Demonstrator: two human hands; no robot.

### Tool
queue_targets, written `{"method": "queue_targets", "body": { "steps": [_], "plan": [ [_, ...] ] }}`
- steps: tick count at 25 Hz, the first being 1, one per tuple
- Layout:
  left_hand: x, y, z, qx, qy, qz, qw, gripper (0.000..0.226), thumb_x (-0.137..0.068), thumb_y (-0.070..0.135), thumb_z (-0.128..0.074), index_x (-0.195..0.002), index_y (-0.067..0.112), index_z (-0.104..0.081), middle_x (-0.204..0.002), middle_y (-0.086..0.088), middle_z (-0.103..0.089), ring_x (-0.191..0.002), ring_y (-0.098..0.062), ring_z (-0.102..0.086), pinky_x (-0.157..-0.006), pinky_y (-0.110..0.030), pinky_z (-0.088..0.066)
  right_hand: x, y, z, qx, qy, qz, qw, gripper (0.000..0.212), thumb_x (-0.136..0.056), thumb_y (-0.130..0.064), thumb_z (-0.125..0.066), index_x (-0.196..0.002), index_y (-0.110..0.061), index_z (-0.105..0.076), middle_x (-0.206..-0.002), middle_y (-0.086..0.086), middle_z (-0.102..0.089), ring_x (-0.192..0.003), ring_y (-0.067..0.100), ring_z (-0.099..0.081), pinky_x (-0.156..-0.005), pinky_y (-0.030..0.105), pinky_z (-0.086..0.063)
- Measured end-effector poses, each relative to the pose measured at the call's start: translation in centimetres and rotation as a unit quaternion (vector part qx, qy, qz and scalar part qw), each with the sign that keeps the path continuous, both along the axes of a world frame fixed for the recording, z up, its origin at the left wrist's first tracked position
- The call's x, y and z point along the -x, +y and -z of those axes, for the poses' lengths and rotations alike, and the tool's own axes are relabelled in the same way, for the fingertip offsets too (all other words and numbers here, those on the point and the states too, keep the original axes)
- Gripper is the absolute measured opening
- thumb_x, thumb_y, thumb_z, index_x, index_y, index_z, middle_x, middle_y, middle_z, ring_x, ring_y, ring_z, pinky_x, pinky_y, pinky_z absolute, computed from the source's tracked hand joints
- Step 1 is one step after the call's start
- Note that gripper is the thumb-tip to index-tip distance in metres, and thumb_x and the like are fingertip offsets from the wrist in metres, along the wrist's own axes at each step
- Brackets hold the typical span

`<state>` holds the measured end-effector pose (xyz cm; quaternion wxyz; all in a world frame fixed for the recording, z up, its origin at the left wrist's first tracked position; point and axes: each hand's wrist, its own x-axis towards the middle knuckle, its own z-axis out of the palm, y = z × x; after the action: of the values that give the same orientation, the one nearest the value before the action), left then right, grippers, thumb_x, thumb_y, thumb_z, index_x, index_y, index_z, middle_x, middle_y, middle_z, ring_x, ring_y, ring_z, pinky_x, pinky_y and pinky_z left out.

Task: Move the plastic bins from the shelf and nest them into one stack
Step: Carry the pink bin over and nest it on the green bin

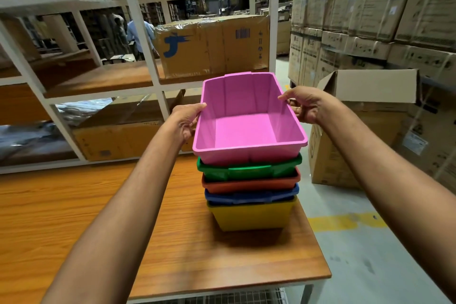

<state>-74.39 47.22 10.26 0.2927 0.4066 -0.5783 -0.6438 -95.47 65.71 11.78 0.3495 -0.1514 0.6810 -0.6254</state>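
A pink plastic bin sits on top of a nested stack on the wooden table, near its right edge. Below it come a green bin, an orange bin, a blue bin and a yellow bin at the bottom. My left hand grips the pink bin's left rim. On the opposite rim, my right hand holds the right side. The pink bin is empty and tilts slightly toward me.
A white shelf frame stands behind the table, with a taped cardboard box on its wooden board and more boxes below. An open carton and stacked cartons fill the right. People stand far behind the shelf.
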Motion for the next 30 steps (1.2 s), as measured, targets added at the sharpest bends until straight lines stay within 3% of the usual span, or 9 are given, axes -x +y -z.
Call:
{"method": "queue_targets", "body": {
  "steps": [2, 6, 11, 14, 20, 23, 25, 27, 30],
  "plan": [
    [0.0, 0.0, 0.1, -0.02, -0.011, 0.002, 1.0, 0.027, -0.099, 0.018, -0.068, -0.121, 0.002, -0.067, -0.102, -0.007, -0.066, -0.064, -0.013, -0.059, -0.034, -0.012, -0.042, -0.3, 0.0, 0.2, -0.004, -0.007, 0.006, 1.0, 0.013, -0.095, -0.005, -0.063, -0.107, -0.009, -0.065, -0.086, 0.002, -0.066, -0.07, 0.016, -0.067, -0.054, 0.029, -0.063],
    [0.1, -0.8, 0.2, -0.036, -0.022, 0.009, 0.999, 0.03, -0.097, 0.014, -0.07, -0.123, 0.001, -0.065, -0.101, -0.007, -0.07, -0.086, -0.021, -0.072, -0.044, -0.027, -0.059, -1.0, 0.2, 0.1, -0.018, -0.01, 0.009, 1.0, 0.004, -0.097, -0.004, -0.061, -0.097, -0.008, -0.063, -0.085, 0.004, -0.065, -0.069, 0.017, -0.068, -0.05, 0.028, -0.062],
    [0.0, -0.4, 1.4, -0.015, -0.062, 0.011, 0.998, 0.031, -0.098, 0.02, -0.07, -0.123, 0.003, -0.066, -0.115, -0.01, -0.072, -0.094, -0.022, -0.074, -0.062, -0.035, -0.065, -1.4, 0.6, 0.9, -0.044, -0.017, 0.006, 0.999, 0.008, -0.098, -0.004, -0.061, -0.091, -0.008, -0.06, -0.082, 0.004, -0.066, -0.073, 0.017, -0.069, -0.07, 0.034, -0.062],
    [0.0, -0.3, 1.9, -0.011, -0.057, 0.005, 0.998, 0.03, -0.098, 0.024, -0.069, -0.12, 0.004, -0.068, -0.106, -0.008, -0.073, -0.089, -0.022, -0.073, -0.056, -0.034, -0.063, -1.1, 0.6, 1.5, -0.048, -0.013, 0.004, 0.999, 0.005, -0.098, -0.007, -0.062, -0.094, -0.009, -0.062, -0.084, 0.003, -0.068, -0.076, 0.017, -0.07, -0.08, 0.04, -0.062],
    [-0.8, 1.1, 1.9, -0.004, -0.05, -0.015, 0.999, 0.02, -0.099, 0.025, -0.068, -0.107, 0.007, -0.068, -0.09, -0.005, -0.07, -0.075, -0.018, -0.071, -0.046, -0.027, -0.059, -1.2, 0.9, 2.0, -0.037, 0.008, -0.001, 0.999, 0.003, -0.1, -0.008, -0.06, -0.101, -0.009, -0.063, -0.082, 0.003, -0.07, -0.074, 0.017, -0.071, -0.058, 0.028, -0.063],
    [-1.6, 2.1, 2.7, -0.013, -0.012, -0.041, 0.999, 0.019, -0.098, 0.019, -0.069, -0.11, 0.005, -0.071, -0.089, -0.006, -0.074, -0.067, -0.015, -0.074, -0.057, -0.029, -0.064, -0.8, 1.2, 2.9, -0.032, 0.02, -0.007, 0.999, 0.01, -0.101, -0.012, -0.059, -0.102, -0.006, -0.067, -0.083, 0.005, -0.07, -0.076, 0.017, -0.066, -0.072, 0.026, -0.06],
    [-2.2, 3.1, 3.3, -0.007, 0.012, -0.063, 0.998, 0.019, -0.096, 0.017, -0.071, -0.112, 0.005, -0.073, -0.091, -0.007, -0.077, -0.067, -0.014, -0.074, -0.061, -0.028, -0.064, -0.9, 1.8, 3.4, -0.024, 0.022, -0.011, 0.999, 0.014, -0.102, -0.015, -0.059, -0.105, -0.005, -0.068, -0.073, 0.004, -0.07, -0.06, 0.012, -0.062, -0.052, 0.02, -0.055],
    [-3.0, 4.1, 3.6, 0.026, 0.016, -0.081, 0.996, 0.018, -0.095, 0.016, -0.071, -0.112, 0.009, -0.075, -0.094, -0.005, -0.077, -0.069, -0.012, -0.073, -0.054, -0.022, -0.059, -1.4, 2.6, 3.5, -0.01, 0.037, -0.009, 0.999, 0.015, -0.102, -0.015, -0.059, -0.108, -0.004, -0.067, -0.063, 0.0, -0.069, -0.047, 0.006, -0.06, -0.039, 0.019, -0.047],
    [-4.7, 5.7, 4.0, 0.074, 0.032, -0.101, 0.992, 0.021, -0.096, 0.017, -0.068, -0.116, 0.018, -0.074, -0.102, 0.001, -0.076, -0.085, -0.009, -0.071, -0.056, -0.018, -0.052, -2.6, 3.7, 3.4, 0.001, 0.092, 0.006, 0.996, 0.009, -0.099, -0.012, -0.064, -0.105, -0.009, -0.07, -0.095, 0.003, -0.077, -0.08, 0.011, -0.075, -0.058, 0.025, -0.061]
  ]
}}
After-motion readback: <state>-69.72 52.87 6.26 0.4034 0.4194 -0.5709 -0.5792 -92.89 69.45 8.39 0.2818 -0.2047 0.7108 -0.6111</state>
